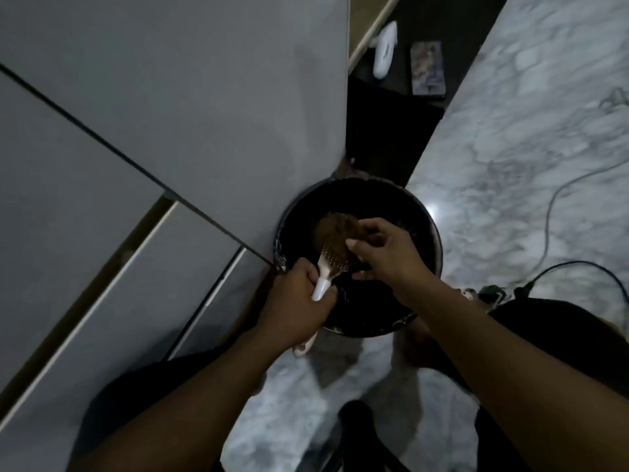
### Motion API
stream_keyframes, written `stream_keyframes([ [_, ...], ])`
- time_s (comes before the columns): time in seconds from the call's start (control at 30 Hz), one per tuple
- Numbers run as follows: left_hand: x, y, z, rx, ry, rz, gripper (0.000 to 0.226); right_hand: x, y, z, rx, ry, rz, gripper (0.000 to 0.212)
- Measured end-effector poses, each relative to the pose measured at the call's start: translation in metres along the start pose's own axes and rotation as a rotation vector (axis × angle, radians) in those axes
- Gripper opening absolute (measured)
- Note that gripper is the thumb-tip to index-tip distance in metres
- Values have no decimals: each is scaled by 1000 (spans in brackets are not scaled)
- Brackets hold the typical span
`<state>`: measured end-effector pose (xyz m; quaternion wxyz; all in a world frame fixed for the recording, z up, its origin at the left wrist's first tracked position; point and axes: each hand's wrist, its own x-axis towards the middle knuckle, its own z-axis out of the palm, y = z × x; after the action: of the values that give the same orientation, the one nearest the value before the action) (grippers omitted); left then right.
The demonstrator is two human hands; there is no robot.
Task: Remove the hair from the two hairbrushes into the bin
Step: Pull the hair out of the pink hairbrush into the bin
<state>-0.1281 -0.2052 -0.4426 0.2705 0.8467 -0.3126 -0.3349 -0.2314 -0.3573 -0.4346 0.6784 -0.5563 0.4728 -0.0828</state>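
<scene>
A round black bin [432, 226] stands on the marble floor against the grey cabinet. Over its opening my left hand [299, 301] grips the white handle of a hairbrush [326, 267], bristles up and pointing away from me. A pale handle end [304, 349] sticks out below my left hand; I cannot tell whether it is the second hairbrush. A brown mat of hair [335, 229] lies on the brush head. My right hand [384, 253] reaches in from the right and pinches the near edge of that hair between thumb and fingers.
Grey cabinet doors [170, 131] fill the left. White marble floor [527, 148] lies to the right, with cables [558, 199] and a plug block [493, 292] near the bin. A white device [384, 49] and a dark booklet [427, 68] lie in the dark gap beyond.
</scene>
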Motion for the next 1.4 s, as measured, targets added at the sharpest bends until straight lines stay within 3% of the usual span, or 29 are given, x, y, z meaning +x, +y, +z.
stream_keyframes([
  [0.1,15,-13,12,-45,-74,-27,28,20,12,0,-21,38,-2,4],
  [0.3,35,-20,36,-362,-186,-138,45,47,3,-4,151,49,92,15],
  [0.47,55,-13,44,-281,-245,-87,38,59,11,-10,318,140,241,21],
  [0.57,62,-15,46,-226,-267,-100,38,67,14,-5,278,142,180,13],
  [0.67,67,-15,45,-191,-261,-121,40,71,20,0,161,25,41,42],
  [0.73,70,-13,43,-193,-258,-110,40,72,21,4,5,-19,-51,49],
  [0.87,70,-10,41,-201,-258,-109,43,77,19,6,28,99,-75,9],
  [1.13,80,-10,34,-196,-219,-61,45,78,19,1,417,190,175,4],
  [1.23,82,-13,34,-177,-216,-66,43,78,17,3,496,186,253,18],
  [1.33,81,-18,36,-120,-210,-78,40,75,14,3,425,91,175,16],
  [1.4,80,-19,36,-58,-219,-44,35,71,15,2,290,22,70,40],
])
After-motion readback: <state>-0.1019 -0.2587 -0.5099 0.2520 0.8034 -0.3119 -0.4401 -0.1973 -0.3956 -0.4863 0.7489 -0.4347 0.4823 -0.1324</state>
